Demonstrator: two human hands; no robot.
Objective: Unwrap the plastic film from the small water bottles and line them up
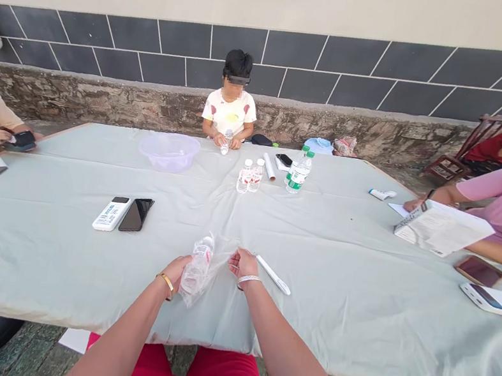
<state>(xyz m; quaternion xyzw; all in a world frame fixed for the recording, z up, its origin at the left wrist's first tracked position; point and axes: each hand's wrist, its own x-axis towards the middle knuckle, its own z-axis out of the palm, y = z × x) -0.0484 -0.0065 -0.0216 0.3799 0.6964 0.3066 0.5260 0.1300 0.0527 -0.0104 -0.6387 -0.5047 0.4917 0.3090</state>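
Note:
A small clear plastic bottle (202, 258) with red print lies wrapped in thin see-through plastic film (188, 290) close in front of me. My left hand (177, 271), with a gold bracelet on its wrist, grips the wrapped bottle from the left side. On the right, the fingers of my right hand (242, 263) are pinched together on the stretched edge of the film; a pale bracelet circles that wrist. Just beyond my right hand, a white pen-like stick (272, 275) rests slantwise on the cloth.
A pale cloth (329, 318) covers the table. Left of my hands lie a white power bank (111, 214) and a black phone (136, 215). Farther off stand small bottles (250, 177), green-labelled bottles (299, 174) and a purple basin (168, 153). People sit around the table.

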